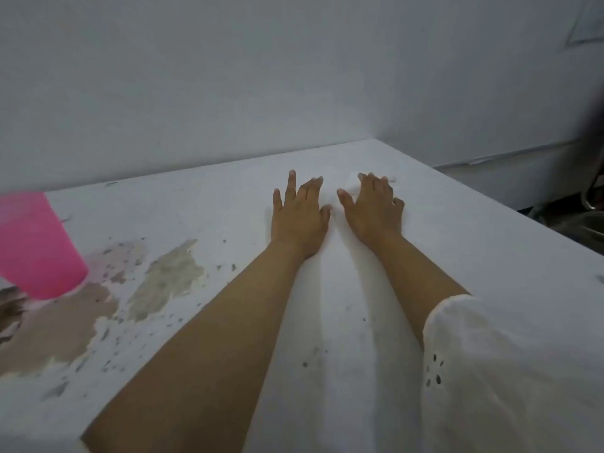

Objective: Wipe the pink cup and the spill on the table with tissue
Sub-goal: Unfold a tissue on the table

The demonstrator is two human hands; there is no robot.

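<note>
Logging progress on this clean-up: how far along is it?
Nothing looks finished. The pink plastic cup stands far left on the white table, apart from both hands. The left hand lies flat; the right hand rests on a white tissue. No wet spill is discernible; both wipes remain.

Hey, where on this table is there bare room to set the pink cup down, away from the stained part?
Bare table lies right of the right hand, out to the edge. A strip behind both hands, below the wall, is free too. The near left is crowded: pink cup, brown patches. The left hand and tissue fill the middle.
</note>
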